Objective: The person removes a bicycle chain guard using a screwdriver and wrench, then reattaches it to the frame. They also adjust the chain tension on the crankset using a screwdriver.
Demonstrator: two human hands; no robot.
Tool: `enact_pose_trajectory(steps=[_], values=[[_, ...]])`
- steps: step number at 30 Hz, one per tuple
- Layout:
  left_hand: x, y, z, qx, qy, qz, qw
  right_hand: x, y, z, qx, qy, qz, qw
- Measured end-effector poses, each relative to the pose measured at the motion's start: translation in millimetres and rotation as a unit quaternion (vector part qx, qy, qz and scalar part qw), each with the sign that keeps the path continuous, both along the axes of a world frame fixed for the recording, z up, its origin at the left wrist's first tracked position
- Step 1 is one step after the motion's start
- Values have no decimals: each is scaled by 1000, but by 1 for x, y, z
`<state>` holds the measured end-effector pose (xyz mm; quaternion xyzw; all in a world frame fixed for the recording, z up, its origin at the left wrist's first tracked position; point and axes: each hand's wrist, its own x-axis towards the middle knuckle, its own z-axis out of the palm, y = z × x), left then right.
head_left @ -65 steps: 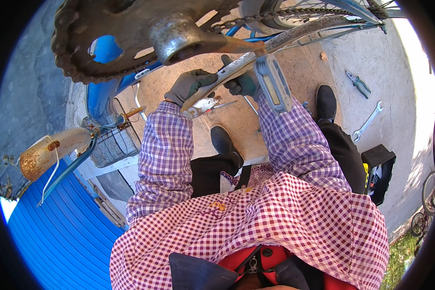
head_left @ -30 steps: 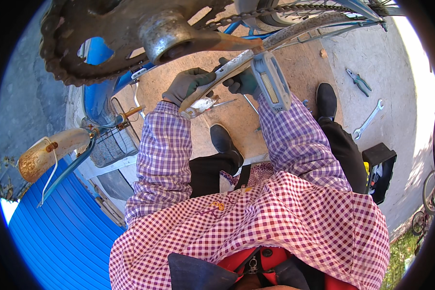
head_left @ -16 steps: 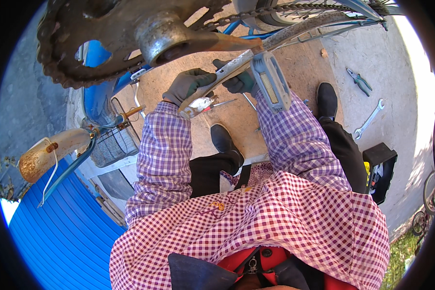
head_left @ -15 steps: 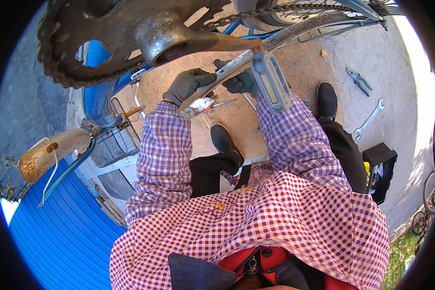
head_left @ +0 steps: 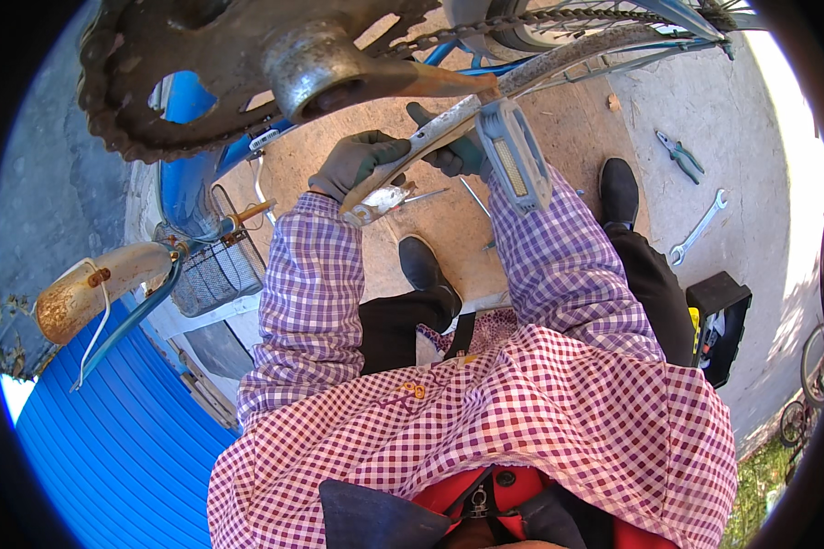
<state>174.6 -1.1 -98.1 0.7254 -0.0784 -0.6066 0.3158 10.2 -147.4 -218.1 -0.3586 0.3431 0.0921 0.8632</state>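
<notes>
My left hand [head_left: 355, 165], in a grey glove, has its fingers closed at the edge of a worn, curved metal strip [head_left: 458, 119] on an upturned blue bicycle. Just beyond, my right hand [head_left: 460, 154], gloved too, is partly behind the strip; one finger or the thumb stretches up, apart from the metal. The strip hides its other fingers in part. Over both hands loom the rusty chainring [head_left: 146, 91] and its crank arm [head_left: 403, 77]. A grey pedal [head_left: 515, 157] with a pale reflector hangs in front of my right wrist.
Pliers [head_left: 679, 157] and a wrench [head_left: 700, 226] lie on the concrete at right, near a black toolbox [head_left: 734, 334]. At left are a rusty mudguard [head_left: 110, 293], a wire basket [head_left: 220, 270] and blue corrugated sheeting [head_left: 110, 439]. My shoes [head_left: 421, 263] flank the brown floor patch.
The chainring and crank have shifted slightly right in view. My right hand's raised digit has stretched up away from the strip. My left hand stays in place.
</notes>
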Motion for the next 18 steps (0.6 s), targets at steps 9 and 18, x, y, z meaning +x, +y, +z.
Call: enact_pose_trajectory(steps=[9, 18], values=[[-7, -2, 4, -4, -14, 6, 1000, -3, 2, -23, 207, -151, -81, 963], [-2, 0, 2, -3, -4, -4, 1000, -6, 3, -40, 148, -104, -105, 978]])
